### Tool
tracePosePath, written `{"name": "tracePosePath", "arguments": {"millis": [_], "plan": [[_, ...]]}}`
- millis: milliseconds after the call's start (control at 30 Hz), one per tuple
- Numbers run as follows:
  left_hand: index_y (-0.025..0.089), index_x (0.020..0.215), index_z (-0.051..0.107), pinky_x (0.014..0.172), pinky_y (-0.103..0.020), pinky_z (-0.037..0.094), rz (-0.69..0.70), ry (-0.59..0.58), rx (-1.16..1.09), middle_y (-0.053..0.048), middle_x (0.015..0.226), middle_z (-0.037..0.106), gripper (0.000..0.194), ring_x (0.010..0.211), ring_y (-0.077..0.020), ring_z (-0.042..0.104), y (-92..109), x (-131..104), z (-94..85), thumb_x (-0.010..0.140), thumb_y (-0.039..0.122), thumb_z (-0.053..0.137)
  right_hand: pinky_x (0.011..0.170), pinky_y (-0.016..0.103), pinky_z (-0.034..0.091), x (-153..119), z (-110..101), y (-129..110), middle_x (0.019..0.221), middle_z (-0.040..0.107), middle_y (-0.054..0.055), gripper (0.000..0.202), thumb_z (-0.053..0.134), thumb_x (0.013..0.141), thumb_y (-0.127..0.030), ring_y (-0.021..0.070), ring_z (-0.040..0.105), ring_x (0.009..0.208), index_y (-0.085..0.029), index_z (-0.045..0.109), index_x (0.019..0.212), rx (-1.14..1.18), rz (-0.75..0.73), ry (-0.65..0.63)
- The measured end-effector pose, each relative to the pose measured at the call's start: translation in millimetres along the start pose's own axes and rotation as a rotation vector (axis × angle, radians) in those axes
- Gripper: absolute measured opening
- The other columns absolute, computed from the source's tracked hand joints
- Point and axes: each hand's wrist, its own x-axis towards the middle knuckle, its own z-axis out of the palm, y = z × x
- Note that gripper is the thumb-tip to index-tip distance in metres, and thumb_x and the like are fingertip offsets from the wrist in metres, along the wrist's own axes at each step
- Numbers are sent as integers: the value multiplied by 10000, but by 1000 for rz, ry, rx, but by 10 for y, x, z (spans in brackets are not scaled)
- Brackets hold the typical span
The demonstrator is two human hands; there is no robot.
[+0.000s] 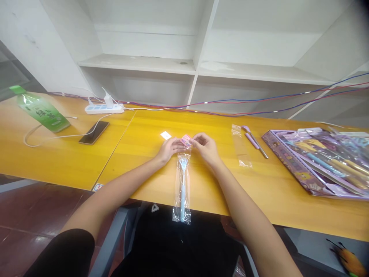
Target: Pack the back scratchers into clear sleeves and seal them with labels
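Plastic sleeve (188, 181) with a blue scratcher (182, 194) inside lies well left of the patterned box (300, 173), its lower end past the table edge. Right hand (206, 149), nearer that box, pinches the pink card (186, 141) between thumb and fingertips; left hand (168, 150), farther from it, has half-curled fingers touching the card, grip unclear. The scratcher looks light and rigid, its splayed tips probably delicate; the film seems slippery and crinkly, so the thick handle should give the firmest hold.

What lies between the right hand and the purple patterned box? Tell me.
A clear bag, then two slim purple pieces, one with a silver shaft; the head view shows this.
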Motion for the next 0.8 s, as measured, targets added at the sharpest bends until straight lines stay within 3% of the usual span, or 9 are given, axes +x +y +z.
{"name": "tracePosePath", "arguments": {"millis": [267, 400, 800], "plan": [[103, 973, 788, 903, -414, 624, 3, 23, 9, -176, 1089, 819, 378, 915, -263, 786, -27, 18, -42, 998, 349, 502, 675, 302, 458, 0, -24, 26, 805, 686, 9, 285, 831, 823, -477, 152, 565, 698, -221, 720, 883, -103, -21, -21], [108, 974, 792, 855, -387, 630, 11, 15, 29, -166, 1055, 824, 383, 897, -257, 784, -35, 29, -50, 994, 349, 495, 695, 312, 469, -2, -38, 24, 897, 716, 29, 220, 770, 876, -430, 159, 574, 727, -228, 776, 964, -177, -72, -26], [122, 1004, 792, 879, -394, 628, -10, 8, 72, -159, 1098, 824, 384, 925, -261, 787, -45, 6, -41, 995, 380, 508, 667, 318, 469, -40, -40, -59, 833, 604, 19, 186, 691, 945, -348, 158, 536, 706, -250, 830, 1021, -335, -201, -59]]}}
